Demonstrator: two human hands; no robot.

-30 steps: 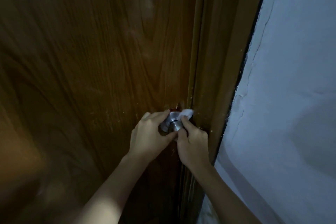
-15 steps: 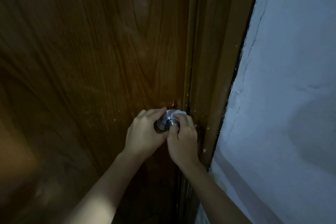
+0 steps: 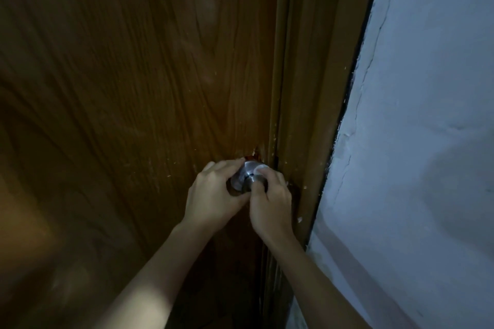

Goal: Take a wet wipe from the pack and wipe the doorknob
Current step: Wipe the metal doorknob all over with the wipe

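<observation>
head view, the knob: the doorknob (image 3: 247,179) is a round brushed-metal one, sitting low on the wooden door (image 3: 133,88) right by the latch edge, next to the door frame (image 3: 315,88). Fixed hardware, so weight doesn't matter, but smooth metal plus a damp cloth is gonna be slippery, I'd guess.

head view, the wipe: the wet wipe (image 3: 260,169) is just a small white bunch peeking out at the knob's upper right. Soft, limp, basically weightless, so it only goes where the fingers push it. Best hold is pinched flat under the fingertips, not dangling.

head view, right hand: the right hand (image 3: 270,200) has its fingers curled in, pressing the wipe against the knob's right side. Closed on the wipe as far as I can see.

head view, left hand: the left hand (image 3: 213,197) is wrapped around the knob's left side, fingers over the top and thumb underneath. Looks like it's steadying it; dim light, so I can't swear how tight.

head view, surroundings: pale wall (image 3: 414,141) to the right. No wipe pack in view.

where to grip, my take: brace the knob with the left so it doesn't spin, and work the wipe round the neck and back.
</observation>
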